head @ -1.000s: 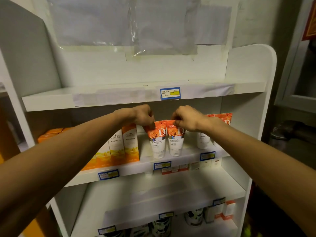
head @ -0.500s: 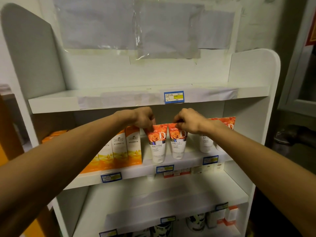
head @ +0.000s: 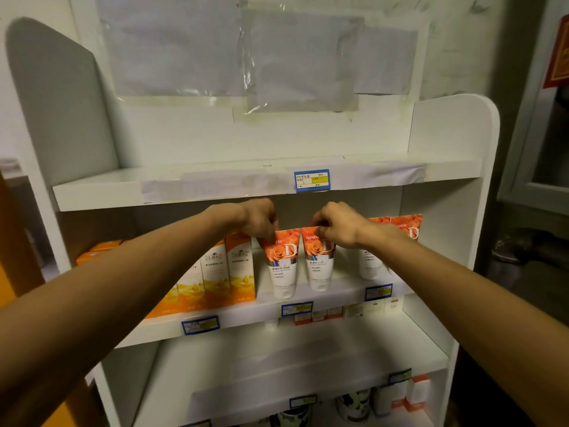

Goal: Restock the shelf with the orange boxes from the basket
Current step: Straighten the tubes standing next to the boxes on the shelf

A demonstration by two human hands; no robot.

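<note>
Shelf [head: 234, 322]: hands pinch 2 tubes [head: 283, 260].

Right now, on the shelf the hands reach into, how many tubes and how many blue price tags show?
Tubes: 4
Blue price tags: 3
Total: 7

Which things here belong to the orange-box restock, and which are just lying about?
Job:
- orange boxes, standing on the middle shelf

Not the job:
- left tube, pinched at its top by the left hand
- right tube, pinched by the right hand
- tins, bottom shelf

No basket in view.
</note>
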